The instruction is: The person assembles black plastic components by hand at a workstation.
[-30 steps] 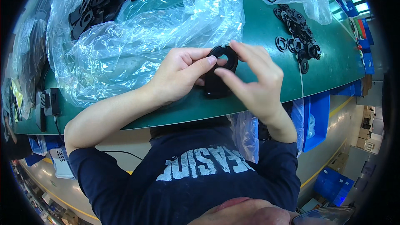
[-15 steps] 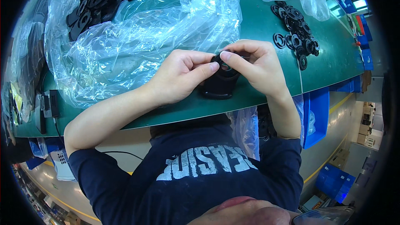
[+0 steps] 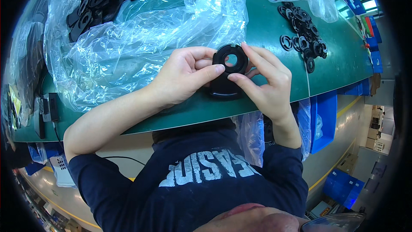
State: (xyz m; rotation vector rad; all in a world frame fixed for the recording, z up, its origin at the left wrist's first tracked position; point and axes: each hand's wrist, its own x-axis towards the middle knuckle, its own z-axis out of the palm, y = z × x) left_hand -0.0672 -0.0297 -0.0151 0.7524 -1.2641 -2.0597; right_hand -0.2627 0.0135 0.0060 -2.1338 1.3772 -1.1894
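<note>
Head view: black ring [image 3: 230, 59] with a round centre hole, held up just above the green tabletop [image 3: 274, 30], pinched between both hands. Left hand [image 3: 182, 75] grip clenched on the ring's left edge, thumb tip against its lower rim. Right hand [image 3: 264, 81] grip grasping the right edge, fingers along its side. Black base piece [image 3: 223, 91] directly beneath. Crumpled clear plastic bag [image 3: 137, 38] to the left; loose black rings [image 3: 302, 32] well apart to the right.
</note>
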